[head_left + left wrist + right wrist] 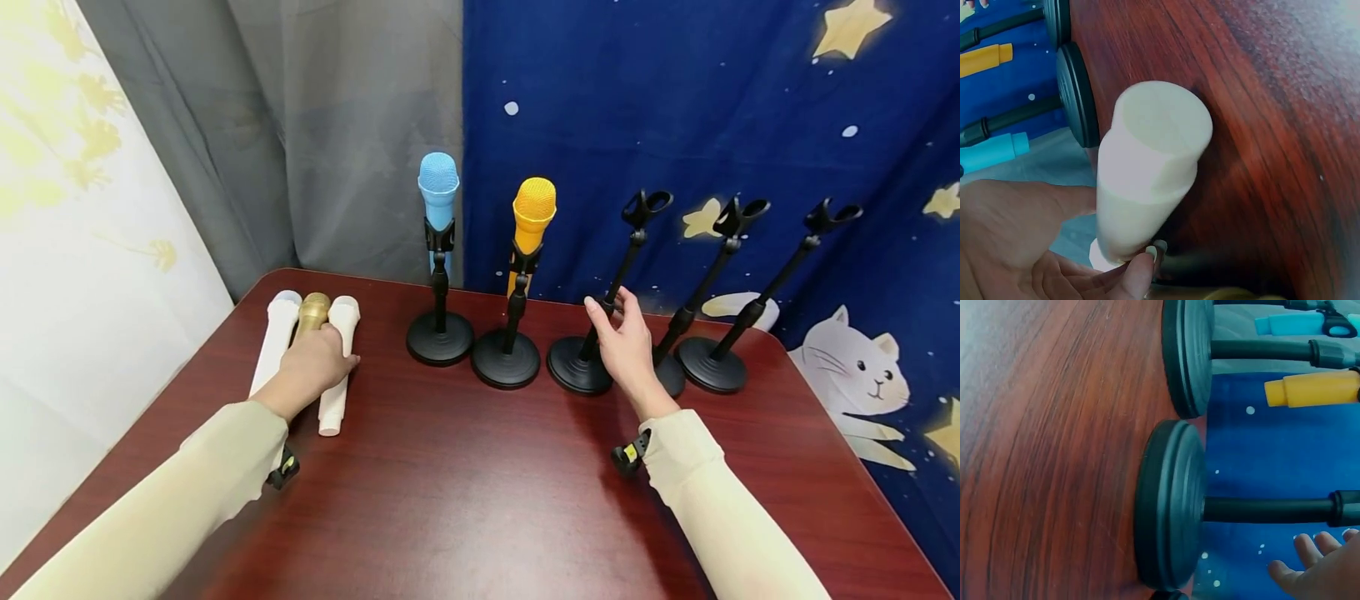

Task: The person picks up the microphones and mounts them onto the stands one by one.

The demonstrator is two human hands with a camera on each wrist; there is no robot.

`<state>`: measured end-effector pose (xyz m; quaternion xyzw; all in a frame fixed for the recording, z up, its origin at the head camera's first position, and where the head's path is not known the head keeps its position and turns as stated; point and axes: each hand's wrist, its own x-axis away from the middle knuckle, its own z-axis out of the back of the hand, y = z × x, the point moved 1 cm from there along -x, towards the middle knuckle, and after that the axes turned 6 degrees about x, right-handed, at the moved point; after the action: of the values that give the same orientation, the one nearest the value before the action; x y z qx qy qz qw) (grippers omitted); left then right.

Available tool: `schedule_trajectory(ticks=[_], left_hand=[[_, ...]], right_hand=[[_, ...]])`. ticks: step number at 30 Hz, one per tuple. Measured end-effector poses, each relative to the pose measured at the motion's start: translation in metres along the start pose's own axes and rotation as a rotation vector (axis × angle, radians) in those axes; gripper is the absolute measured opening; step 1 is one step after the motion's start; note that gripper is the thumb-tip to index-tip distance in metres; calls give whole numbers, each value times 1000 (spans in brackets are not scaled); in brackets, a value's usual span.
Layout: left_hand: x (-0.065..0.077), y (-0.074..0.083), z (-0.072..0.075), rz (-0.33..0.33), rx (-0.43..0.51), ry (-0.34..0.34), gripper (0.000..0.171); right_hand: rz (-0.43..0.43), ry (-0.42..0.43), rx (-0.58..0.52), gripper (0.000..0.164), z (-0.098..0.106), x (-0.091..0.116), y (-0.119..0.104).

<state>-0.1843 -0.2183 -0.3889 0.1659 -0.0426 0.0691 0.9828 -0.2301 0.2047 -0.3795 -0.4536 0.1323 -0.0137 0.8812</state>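
Observation:
My left hand point(318, 362) grips a white microphone point(344, 317) lying on the table, thumb on one side and fingers on the other. In the left wrist view its flat white end point(1163, 119) faces the camera. Beside it lie a gold microphone point(313, 310), partly hidden by the hand, and another white microphone point(276, 342). My right hand point(628, 346) is beside a black microphone stand point(577, 367) with a vacant clip. In the right wrist view, its loosely bent fingers point(1307, 550) are close to the pole point(1266, 509), with a gap between them.
Left of that stand, two stands hold a blue microphone point(438, 187) and a yellow microphone point(534, 212). To the right are two more stands with vacant clips, one with its base point(711, 367) near the table's right edge. Grey and blue curtains point(675, 100) hang behind the table point(450, 500).

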Motion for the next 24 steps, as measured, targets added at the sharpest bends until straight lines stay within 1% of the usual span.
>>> schedule_trajectory(ticks=[4, 8, 13, 15, 18, 20, 24], left_hand=[[-3, -1, -2, 11, -9, -20, 45], [-7, -2, -3, -12, -20, -38, 40], [-10, -3, -4, -24, -16, -38, 37], [-10, -3, -5, -22, -3, -44, 38], [-10, -3, -7, -10, 27, -50, 39], [-9, -2, -7, -11, 54, -47, 38], [-7, -2, -6, -26, 87, -24, 36]], right_hand=[[14, 8, 19, 65, -7, -5, 1], [40, 26, 5, 50, -12, -8, 2], [93, 23, -109, 33, -20, -11, 5], [100, 22, -167, 28, -23, -11, 6], [91, 29, -210, 21, -24, -9, 5], [86, 31, -232, 19, -23, -5, 2], [92, 27, -251, 17, -16, 7, -12]])
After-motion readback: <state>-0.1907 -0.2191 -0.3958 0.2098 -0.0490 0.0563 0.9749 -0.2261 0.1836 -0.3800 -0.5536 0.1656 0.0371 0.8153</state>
